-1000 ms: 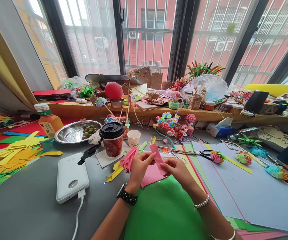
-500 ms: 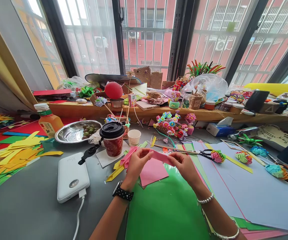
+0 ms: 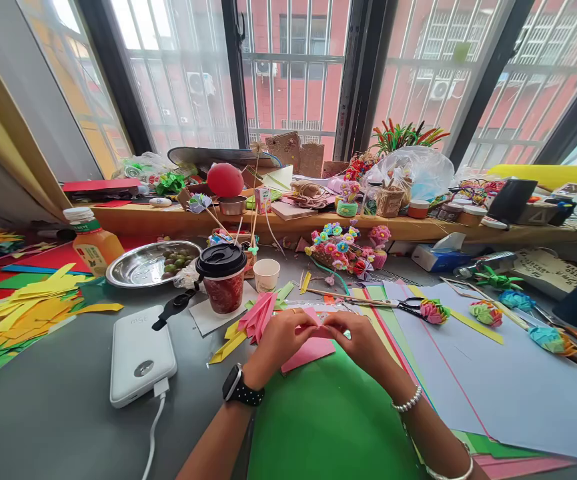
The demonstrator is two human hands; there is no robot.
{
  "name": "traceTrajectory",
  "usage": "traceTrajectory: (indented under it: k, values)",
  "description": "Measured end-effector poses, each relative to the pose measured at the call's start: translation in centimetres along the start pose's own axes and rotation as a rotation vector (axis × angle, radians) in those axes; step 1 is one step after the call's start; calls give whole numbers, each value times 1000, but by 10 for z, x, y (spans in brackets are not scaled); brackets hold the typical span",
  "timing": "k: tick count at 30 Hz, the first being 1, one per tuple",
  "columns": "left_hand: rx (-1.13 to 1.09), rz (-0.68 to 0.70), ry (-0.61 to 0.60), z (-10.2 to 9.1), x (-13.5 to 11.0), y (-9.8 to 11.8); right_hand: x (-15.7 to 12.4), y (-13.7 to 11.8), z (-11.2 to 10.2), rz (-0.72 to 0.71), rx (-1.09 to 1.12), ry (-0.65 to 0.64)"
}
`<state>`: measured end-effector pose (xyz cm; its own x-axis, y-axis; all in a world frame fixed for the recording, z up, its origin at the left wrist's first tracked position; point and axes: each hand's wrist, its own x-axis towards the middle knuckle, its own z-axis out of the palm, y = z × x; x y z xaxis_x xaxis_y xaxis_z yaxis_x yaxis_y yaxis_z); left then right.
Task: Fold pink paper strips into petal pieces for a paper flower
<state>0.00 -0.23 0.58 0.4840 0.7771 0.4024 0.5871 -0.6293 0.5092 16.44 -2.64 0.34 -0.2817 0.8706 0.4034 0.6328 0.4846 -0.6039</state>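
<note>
Left grip (image 3: pixel 280 337) and right grip (image 3: pixel 356 339), both pinched on pink paper (image 3: pixel 320 330) between them, partly hidden by fingers; presumably light, thin, easily creased, best taken by its edges. Below both: a pink sheet (image 3: pixel 308 355). Beside the left: folded pink strips (image 3: pixel 258 317).

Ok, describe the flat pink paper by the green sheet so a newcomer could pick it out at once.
Find the glossy green sheet, front and centre on the grey table. At its far end, below the left hand and the right hand, lies the pink paper. It is flat, unlike the folded pink strips heaped to its left.
</note>
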Motion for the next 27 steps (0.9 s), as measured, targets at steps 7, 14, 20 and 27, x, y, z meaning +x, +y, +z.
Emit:
traceTrajectory:
  k: [7, 14, 20, 27]
  values:
    - [73, -48, 40, -5, -2, -5, 1, 17, -5, 115, -63, 144]
    - [177, 28, 58, 5, -2, 2, 0, 5, -3, 25, 4, 68]
    - [179, 21, 68, 5, -1, 0, 0, 2, 2, 76, -42, 57]
    - [166, -73, 137, -6, 0, -6, 1, 8, -2, 140, -24, 126]
